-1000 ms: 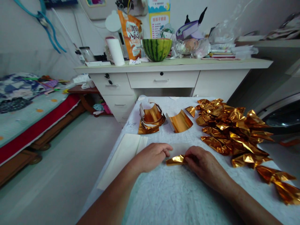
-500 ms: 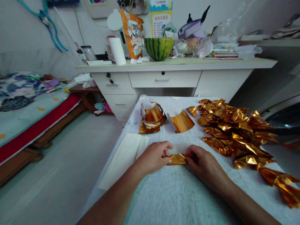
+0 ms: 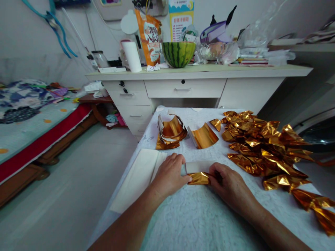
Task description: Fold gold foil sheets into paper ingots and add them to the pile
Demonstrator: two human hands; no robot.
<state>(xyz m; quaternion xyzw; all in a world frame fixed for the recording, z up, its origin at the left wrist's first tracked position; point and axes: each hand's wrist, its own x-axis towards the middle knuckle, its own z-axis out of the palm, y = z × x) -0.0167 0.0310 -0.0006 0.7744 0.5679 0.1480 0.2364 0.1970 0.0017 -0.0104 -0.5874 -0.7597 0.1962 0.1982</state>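
Both forearms angle inward, palms down. Left hand [image 3: 171, 174]: grip parted, thumb at the left end of the gold foil strip [image 3: 199, 178]; index finger has drawn back from the translucent strip [image 3: 196, 167]. Right hand [image 3: 230, 181]: grip pinching foil's right end, low over the counter [image 3: 188, 216].

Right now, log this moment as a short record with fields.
left hand: thumb at left end of gold foil strip
right hand: pinching the strip's right end
behind strip: pale sheet
left side: white sheets
right side: pile of crumpled gold foil
far end: curled gold sheets
desk: half watermelon
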